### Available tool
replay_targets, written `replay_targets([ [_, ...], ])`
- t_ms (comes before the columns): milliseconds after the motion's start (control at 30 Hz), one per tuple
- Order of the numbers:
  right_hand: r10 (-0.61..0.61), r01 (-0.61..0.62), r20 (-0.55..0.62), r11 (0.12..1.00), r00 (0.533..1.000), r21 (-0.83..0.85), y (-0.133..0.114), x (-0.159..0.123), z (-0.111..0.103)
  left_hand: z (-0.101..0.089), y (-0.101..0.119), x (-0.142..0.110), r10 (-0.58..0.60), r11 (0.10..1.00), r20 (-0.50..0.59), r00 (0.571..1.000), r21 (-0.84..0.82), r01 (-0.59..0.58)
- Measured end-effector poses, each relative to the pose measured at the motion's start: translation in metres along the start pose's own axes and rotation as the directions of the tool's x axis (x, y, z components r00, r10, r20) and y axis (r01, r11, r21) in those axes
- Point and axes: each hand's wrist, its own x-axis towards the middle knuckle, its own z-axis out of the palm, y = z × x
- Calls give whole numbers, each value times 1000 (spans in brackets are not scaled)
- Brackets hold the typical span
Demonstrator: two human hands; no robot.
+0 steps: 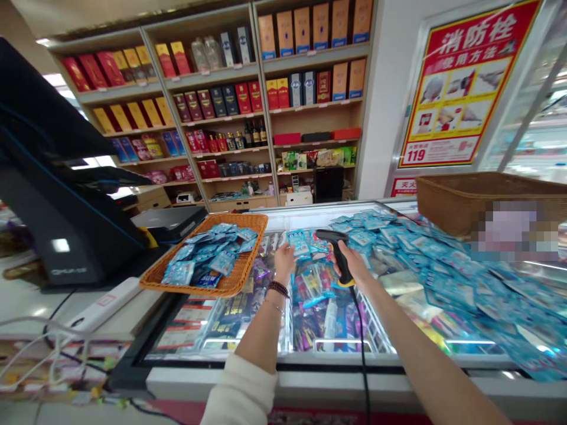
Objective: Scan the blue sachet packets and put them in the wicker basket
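Note:
My right hand point(353, 264) is wrapped round the handle of a black barcode scanner point(340, 254) with yellow trim, its head pointing left. A cord runs down from its grip. Pinched in my left hand point(283, 260) is a small blue packet point(298, 242), held upright in front of the scanner's head. To the left, an orange wicker basket point(241, 277) holds several similar blue packets point(212, 251). A wide heap of blue packets point(443, 265) spreads over the glass top on the right. All this is on a chest freezer point(310, 361) with a glass lid.
A black checkout terminal point(57, 206) stands at the left, with loose white cables point(48, 348) below it. At the back right sits a brown basket point(443, 198). Shelves of boxed goods point(212, 106) and a red poster point(469, 88) are behind.

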Motion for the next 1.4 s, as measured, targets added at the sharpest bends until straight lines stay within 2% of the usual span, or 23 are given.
replay_targets([
  [67, -16, 18, 51, 1000, 999, -26, 5, 1, 7, -6, 4, -1, -56, 998, -45, 997, -35, 54],
  [167, -21, 32, 122, 995, 992, -90, 6, -4, 7, -10, 6, 0, -84, 994, -79, 993, -69, 79],
  [367, -4, 30, 172, 988, 985, -149, -6, -18, 0, -14, -1, 5, -61, 996, -33, 998, -61, 59],
  [533, 21, 15, 208, 985, 978, -169, -4, -18, 1, -14, -4, 6, -58, 996, -29, 998, -69, 56],
  [900, 41, -7, 208, 987, 977, -162, -7, -20, -1, -11, 1, 4, -92, 993, -58, 994, -75, 87],
  [1033, 26, -7, 158, 993, 987, -119, -6, -16, 2, -7, 6, 0, -58, 997, -64, 996, -57, 54],
  [1133, 13, -3, 119, 996, 993, -84, -7, -6, 6, -8, 18, 4, -8, 999, -43, 999, -45, 6],
  [1200, 11, -4, 128, 998, 992, -60, -10, 3, 11, -18, 32, 11, 30, 999, -69, 997, -22, -32],
  [1267, -2, 7, 116, 999, 993, -40, -12, 15, 23, -37, 50, 19, 71, 997, -95, 993, -6, -71],
  [1400, -5, 7, 142, 1000, 990, -16, -15, 35, 71, -97, 88, 23, 113, 993, -169, 979, 2, -114],
])
